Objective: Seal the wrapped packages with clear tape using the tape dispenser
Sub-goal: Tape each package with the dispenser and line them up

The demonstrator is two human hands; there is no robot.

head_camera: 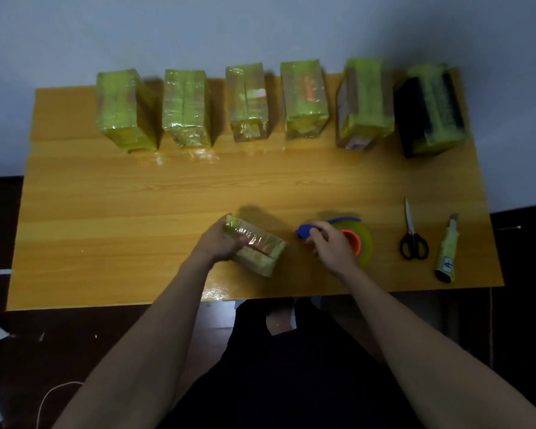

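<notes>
While gripping the small package low-centre on the worktop with left hand, right hand wrapped round the tape dispenser just beside it: best to pin flat, pull tape taut across seam, press down firmly.

Packages yellow-green; tape dispenser blue, orange hub; scissors black-handled; table orange woodgrain.

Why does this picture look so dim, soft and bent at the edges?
Head view: dim room light, with glare on the table's near edge; the six packages at the back look soft; the wide-angle lens bows the table's sides; hands cast faint shadows.
</notes>
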